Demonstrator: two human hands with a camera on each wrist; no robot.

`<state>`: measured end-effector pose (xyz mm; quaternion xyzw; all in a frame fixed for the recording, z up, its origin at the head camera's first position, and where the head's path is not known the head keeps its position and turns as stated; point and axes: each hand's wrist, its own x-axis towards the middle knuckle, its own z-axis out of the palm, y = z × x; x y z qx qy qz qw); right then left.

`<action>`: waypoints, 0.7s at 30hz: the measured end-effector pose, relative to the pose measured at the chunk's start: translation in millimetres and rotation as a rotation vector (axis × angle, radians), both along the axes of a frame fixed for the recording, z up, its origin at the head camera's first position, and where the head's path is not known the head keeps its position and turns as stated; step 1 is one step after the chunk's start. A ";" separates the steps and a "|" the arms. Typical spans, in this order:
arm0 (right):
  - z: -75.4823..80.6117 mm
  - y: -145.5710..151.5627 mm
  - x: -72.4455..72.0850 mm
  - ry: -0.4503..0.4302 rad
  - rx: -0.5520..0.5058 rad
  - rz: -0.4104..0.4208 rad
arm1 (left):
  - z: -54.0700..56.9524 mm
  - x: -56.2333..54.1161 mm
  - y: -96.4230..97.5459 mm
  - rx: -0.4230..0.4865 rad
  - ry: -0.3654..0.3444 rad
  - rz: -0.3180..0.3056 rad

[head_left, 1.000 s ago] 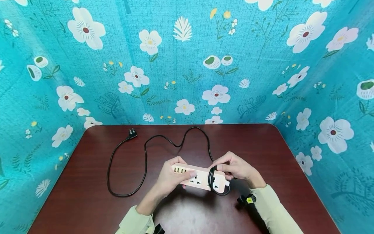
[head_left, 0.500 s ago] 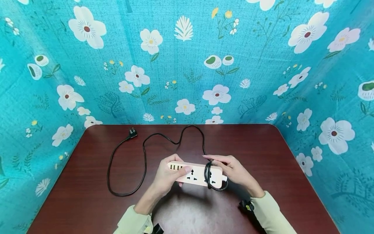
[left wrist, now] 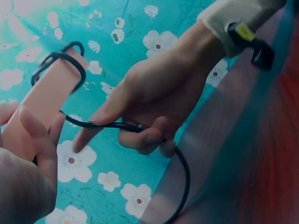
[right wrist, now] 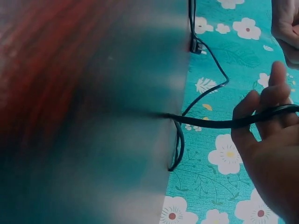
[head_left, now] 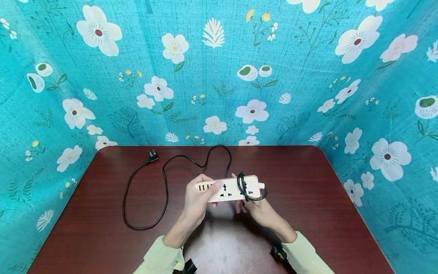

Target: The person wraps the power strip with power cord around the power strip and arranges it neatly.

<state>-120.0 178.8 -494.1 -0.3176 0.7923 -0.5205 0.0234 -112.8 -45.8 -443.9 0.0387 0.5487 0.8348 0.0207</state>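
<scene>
My left hand [head_left: 196, 199] grips one end of a pale pink-and-white power strip [head_left: 235, 189], thumb on its socket face, holding it above the table. Black power cord [head_left: 166, 186] is wound in a few loops round the strip's right end, where it comes out. Below and behind that end is my right hand [head_left: 261, 213], partly hidden by the strip. In the left wrist view the right hand [left wrist: 161, 88] holds the cord [left wrist: 186, 175] in curled fingers, its index finger extended. The right wrist view shows the cord [right wrist: 210, 123] running across the fingers.
The cord's unwound length snakes over the dark red-brown table [head_left: 85, 213] to a black plug [head_left: 153, 155] near the back left edge. A blue flowered cloth [head_left: 212, 76] hangs behind and at both sides. Black devices sit at both wrists, the right one [head_left: 278, 253] showing.
The right hand has gone from the strip's far side down beneath its right end with the cord. The strip's right end has risen and turned slightly. The cord's bend at the back has shifted left.
</scene>
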 end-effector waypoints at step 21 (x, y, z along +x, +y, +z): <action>14.9 -7.4 5.1 0.037 0.316 -0.090 | 13.4 -31.3 -12.9 -0.178 0.017 0.301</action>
